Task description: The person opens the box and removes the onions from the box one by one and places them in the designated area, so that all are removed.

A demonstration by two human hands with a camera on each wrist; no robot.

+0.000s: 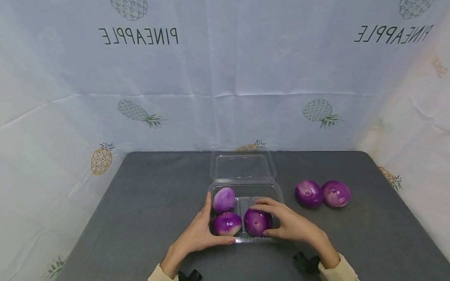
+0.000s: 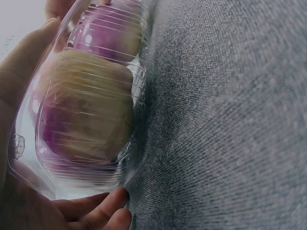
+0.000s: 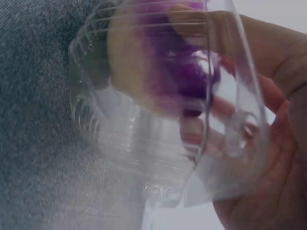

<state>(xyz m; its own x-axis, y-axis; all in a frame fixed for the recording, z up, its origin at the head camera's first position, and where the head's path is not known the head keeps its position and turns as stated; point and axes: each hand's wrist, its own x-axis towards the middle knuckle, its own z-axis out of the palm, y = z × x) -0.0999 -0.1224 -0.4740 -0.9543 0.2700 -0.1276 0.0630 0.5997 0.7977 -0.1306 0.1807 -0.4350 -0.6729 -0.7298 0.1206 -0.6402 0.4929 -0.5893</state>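
Note:
A clear plastic clamshell container lies on the table with its lid flipped back. On its left side sit two round purple-and-cream fruits, the rear fruit and the front fruit. My left hand holds the container's left front corner, thumb along the front rim and fingers along the left side. Inside the right part, my right hand grips a third purple fruit between thumb and fingers. The right wrist view shows this fruit through the clear wall, low in the container.
Two more purple fruits, a left one and a right one, lie side by side right of the container. The dark grey table ends at a white pineapple-print cloth behind. A black strap is at the right wrist.

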